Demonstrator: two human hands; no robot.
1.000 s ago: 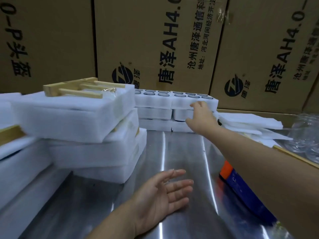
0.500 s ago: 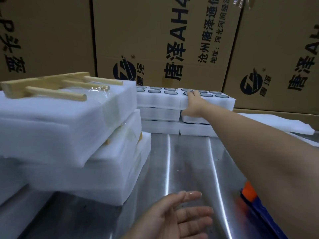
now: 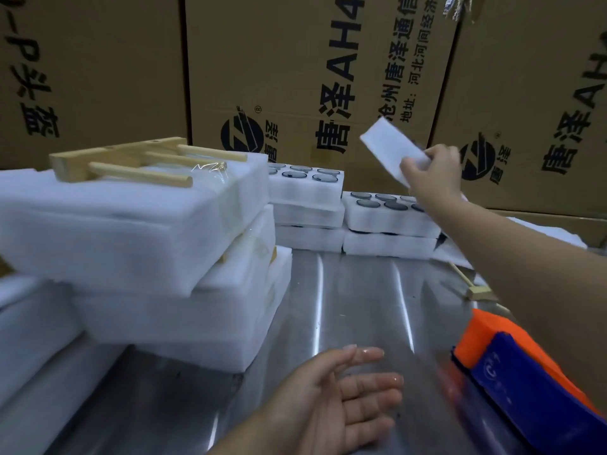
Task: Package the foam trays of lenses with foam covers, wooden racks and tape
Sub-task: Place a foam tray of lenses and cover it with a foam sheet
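Right hand (image 3: 430,172): grips one raised foam block (image 3: 384,142). Below, leftward: five foam trays (image 3: 391,221), lenses (image 3: 368,203) in top wells. Left hand (image 3: 338,399): fingers straight, empty.

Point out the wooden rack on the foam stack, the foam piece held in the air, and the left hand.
wooden rack (image 3: 108,154): head view, on its crossbar.
foam piece (image 3: 389,149): head view, on its flat white face.
left hand (image 3: 345,399): head view, on the open palm.

We see white foam trays (image 3: 391,218) holding dark grey lenses (image 3: 368,203), a pale yellow wooden rack (image 3: 124,160), brown cartons (image 3: 295,60) printed in black, a silver bench (image 3: 361,290), and an orange-and-blue object (image 3: 525,382).
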